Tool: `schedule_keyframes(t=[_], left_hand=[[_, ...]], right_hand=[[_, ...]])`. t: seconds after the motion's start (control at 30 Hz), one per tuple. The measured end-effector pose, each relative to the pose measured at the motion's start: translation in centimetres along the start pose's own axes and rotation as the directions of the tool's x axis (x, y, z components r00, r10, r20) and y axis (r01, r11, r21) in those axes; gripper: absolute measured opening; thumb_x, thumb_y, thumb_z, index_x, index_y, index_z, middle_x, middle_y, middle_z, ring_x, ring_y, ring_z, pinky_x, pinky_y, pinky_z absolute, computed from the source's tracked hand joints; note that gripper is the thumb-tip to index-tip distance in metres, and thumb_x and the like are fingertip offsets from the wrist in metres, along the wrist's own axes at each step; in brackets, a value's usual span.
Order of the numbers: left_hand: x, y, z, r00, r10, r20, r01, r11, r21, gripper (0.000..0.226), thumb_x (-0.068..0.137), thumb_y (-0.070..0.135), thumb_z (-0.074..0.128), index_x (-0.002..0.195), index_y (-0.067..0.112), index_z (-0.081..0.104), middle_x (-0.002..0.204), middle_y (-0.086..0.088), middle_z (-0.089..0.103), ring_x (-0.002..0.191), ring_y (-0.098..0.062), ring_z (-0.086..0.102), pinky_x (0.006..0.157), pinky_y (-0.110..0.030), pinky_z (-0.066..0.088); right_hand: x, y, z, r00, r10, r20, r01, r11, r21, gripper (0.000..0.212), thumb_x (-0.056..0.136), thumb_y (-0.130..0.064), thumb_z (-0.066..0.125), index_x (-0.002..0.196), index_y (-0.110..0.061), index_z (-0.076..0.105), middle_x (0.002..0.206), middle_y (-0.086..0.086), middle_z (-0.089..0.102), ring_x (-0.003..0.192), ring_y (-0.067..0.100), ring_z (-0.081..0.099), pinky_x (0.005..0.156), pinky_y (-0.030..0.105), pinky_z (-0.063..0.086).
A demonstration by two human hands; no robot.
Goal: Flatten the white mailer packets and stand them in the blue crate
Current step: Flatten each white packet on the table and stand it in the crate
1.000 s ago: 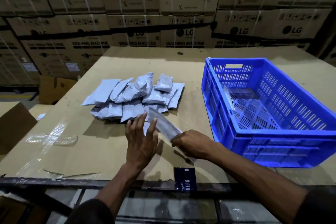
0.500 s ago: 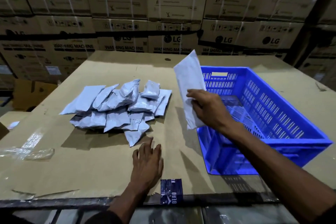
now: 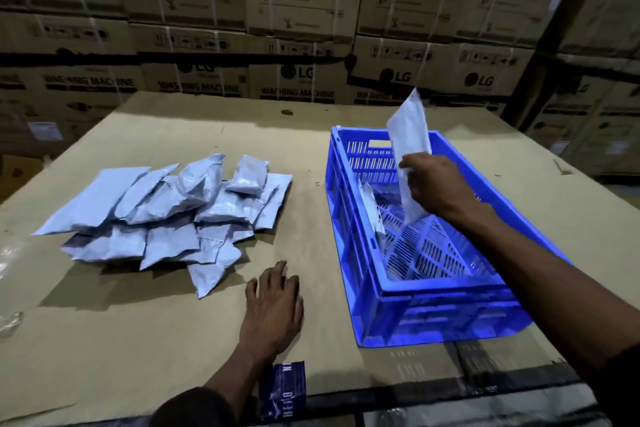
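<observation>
Since half a second ago the right hand point(image 3: 434, 184) has carried its white mailer packet point(image 3: 410, 146) from the near-left corner of the blue crate point(image 3: 436, 302) to above the crate's middle, its lower end now dipping inside; the left hand point(image 3: 273, 308) has stayed flat on the cardboard table top point(image 3: 138, 340). Nearest the viewer, left of the crate's near wall, a dark blue printed strip point(image 3: 282, 388) lies at the table's front edge, just beside the left wrist. That left hand rests palm down with its fingers straight and slightly spread, holding nothing, between the crate and the pile of packets. Over the crate, the right hand pinches the upright, slightly tilted packet at its lower half, thumb and fingers curled round its edge, with the top of the packet rising above the crate's far rim. Inside the crate, a second packet point(image 3: 372, 208) stands on edge, leaning against the left wall. Well left of the crate, the pile of white mailer packets point(image 3: 166, 215) lies overlapping on the table, some puffed, some flat. Beyond the crate, stacked cardboard boxes point(image 3: 298, 80) marked LG and washing machine fill the background.
</observation>
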State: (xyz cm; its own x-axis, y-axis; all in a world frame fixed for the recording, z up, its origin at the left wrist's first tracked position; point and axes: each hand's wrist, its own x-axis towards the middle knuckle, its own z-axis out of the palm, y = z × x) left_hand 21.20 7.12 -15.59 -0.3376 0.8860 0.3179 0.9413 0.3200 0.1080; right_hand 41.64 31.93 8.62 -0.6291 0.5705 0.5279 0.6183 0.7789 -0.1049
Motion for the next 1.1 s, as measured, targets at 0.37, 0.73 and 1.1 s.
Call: schedule_keyframes(t=[0.37, 0.73, 1.1], left_hand=[[1.7, 0.3, 0.7, 0.999, -0.048, 0.024, 0.049, 0.999, -0.011, 0.039, 0.092, 0.043, 0.045, 0.121, 0.021, 0.058, 0.148, -0.013, 0.046, 0.130, -0.031, 0.047, 0.105, -0.051, 0.035], [1.5, 0.5, 0.4, 1.000, -0.029, -0.008, 0.029, 1.000, -0.011, 0.033, 0.092, 0.042, 0.047, 0.115, 0.021, 0.058, 0.130, -0.004, 0.051, 0.116, -0.027, 0.050, 0.099, -0.047, 0.037], [1.5, 0.5, 0.2, 0.999, -0.033, 0.004, 0.033, 0.999, -0.013, 0.035, 0.093, 0.044, 0.046, 0.117, 0.022, 0.058, 0.131, -0.003, 0.052, 0.117, -0.026, 0.049, 0.100, -0.047, 0.037]], right_hand=[[-0.5, 2.0, 8.9, 0.736, -0.018, 0.676, 0.202, 0.960, -0.194, 0.024, 0.087, -0.002, 0.057, 0.110, -0.002, 0.059, 0.128, 0.021, 0.056, 0.114, 0.039, 0.060, 0.078, 0.042, 0.046], [-0.5, 2.7, 9.6, 0.648, 0.357, 0.673, -0.658, 0.708, 0.258, 0.086, 0.099, -0.061, 0.037, 0.159, -0.013, -0.001, 0.160, 0.014, 0.027, 0.132, 0.044, 0.045, 0.089, 0.060, 0.054], [-0.3, 1.3, 8.8, 0.713, 0.323, 0.623, -0.583, 0.766, 0.271, 0.094, 0.091, -0.079, 0.019, 0.125, 0.000, 0.057, 0.115, 0.020, 0.060, 0.101, 0.036, 0.061, 0.077, 0.044, 0.049]])
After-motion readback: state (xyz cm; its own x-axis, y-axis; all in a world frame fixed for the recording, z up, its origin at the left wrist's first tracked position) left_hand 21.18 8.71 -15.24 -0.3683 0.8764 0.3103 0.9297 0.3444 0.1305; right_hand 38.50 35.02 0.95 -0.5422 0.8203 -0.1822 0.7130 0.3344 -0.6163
